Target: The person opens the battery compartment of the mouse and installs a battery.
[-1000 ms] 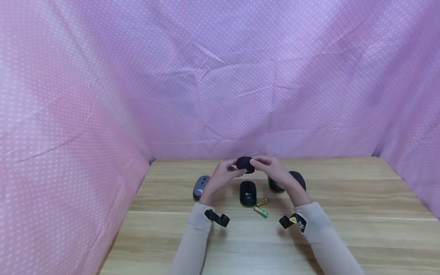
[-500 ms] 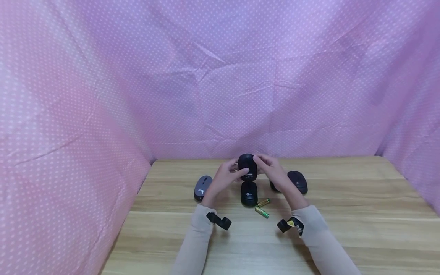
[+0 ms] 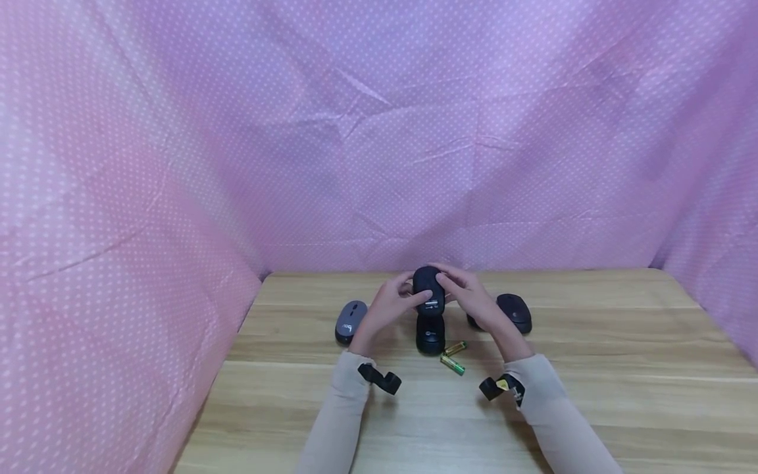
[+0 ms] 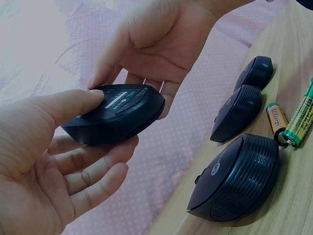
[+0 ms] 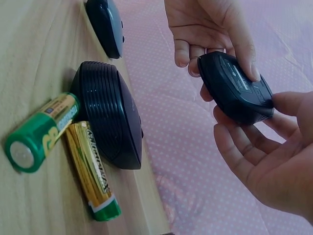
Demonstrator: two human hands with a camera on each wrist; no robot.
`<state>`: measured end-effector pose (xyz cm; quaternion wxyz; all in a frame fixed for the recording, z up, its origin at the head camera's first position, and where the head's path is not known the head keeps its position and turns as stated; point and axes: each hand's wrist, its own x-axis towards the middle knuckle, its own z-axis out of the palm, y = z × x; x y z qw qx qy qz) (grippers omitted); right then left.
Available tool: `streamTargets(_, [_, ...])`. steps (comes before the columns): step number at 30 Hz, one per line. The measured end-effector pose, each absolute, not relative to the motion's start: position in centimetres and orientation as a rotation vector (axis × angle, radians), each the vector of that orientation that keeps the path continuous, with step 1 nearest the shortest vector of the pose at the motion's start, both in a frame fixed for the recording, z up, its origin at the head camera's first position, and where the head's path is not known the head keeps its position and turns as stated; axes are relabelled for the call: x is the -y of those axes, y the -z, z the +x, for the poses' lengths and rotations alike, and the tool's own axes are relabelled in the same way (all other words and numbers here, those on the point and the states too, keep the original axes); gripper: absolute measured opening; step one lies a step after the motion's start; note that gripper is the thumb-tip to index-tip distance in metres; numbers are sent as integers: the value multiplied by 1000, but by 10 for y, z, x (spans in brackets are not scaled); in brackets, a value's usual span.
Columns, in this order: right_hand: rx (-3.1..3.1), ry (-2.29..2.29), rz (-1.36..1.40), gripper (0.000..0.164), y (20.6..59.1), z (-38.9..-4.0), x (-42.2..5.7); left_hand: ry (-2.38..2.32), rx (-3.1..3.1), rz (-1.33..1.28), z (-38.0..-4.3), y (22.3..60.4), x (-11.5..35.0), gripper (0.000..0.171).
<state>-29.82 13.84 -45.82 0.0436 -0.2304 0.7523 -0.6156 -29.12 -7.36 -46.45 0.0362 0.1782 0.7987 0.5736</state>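
Observation:
A black computer mouse [image 3: 428, 284] is held up between both hands, its labelled underside turned toward the head camera. My left hand [image 3: 387, 306] grips it from the left, thumb across the underside and fingers beneath. At its far right end my right hand [image 3: 474, 301] pinches it between thumb and fingers. In both wrist views the held mouse [image 4: 117, 115] shows a white label strip on its base. Below it on the table stands another black mouse [image 3: 430, 337] with a round logo. Two green-and-gold batteries [image 5: 44, 132] lie against that mouse.
A grey mouse [image 3: 352, 321] lies left, beside the left forearm. On the right, a black mouse [image 3: 514, 312] lies near another dark mouse [image 4: 239, 112], mostly hidden by the right hand in the head view. Pink dotted cloth [image 3: 379, 164] hangs behind the wooden table [image 3: 426, 428].
The held mouse has tilted from end-on to show its labelled underside, and sits slightly lower and to the right. Both hands have kept hold of it; the batteries and other mice stay put.

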Motion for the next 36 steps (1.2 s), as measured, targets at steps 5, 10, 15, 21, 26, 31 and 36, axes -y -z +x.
streamTargets(5, [-2328, 1857, -739, 48, 459, -299, -140, -1768, -2455, 532, -295, 466, 72, 55])
streamTargets(10, [-2368, 1847, -774, 50, 460, -299, -141, -1789, -2414, 522, -295, 466, 72, 58])
streamTargets(15, [-2402, 1844, -726, 48, 459, -299, -140, -1847, -2331, 542, -294, 466, 71, 57])
streamTargets(21, [-2413, 1849, -717, 46, 460, -300, -137, -1891, -2289, 552, -295, 466, 70, 56])
streamTargets(26, [-2437, 1851, -743, 45, 462, -300, -135, -1906, -2275, 536, -295, 467, 70, 56])
streamTargets(31, [-2467, 1854, -767, 45, 463, -300, -133, -1900, -2288, 530, -295, 467, 70, 57])
streamTargets(36, [-2484, 1857, -774, 45, 463, -298, -132, -1889, -2305, 530, -295, 468, 70, 57])
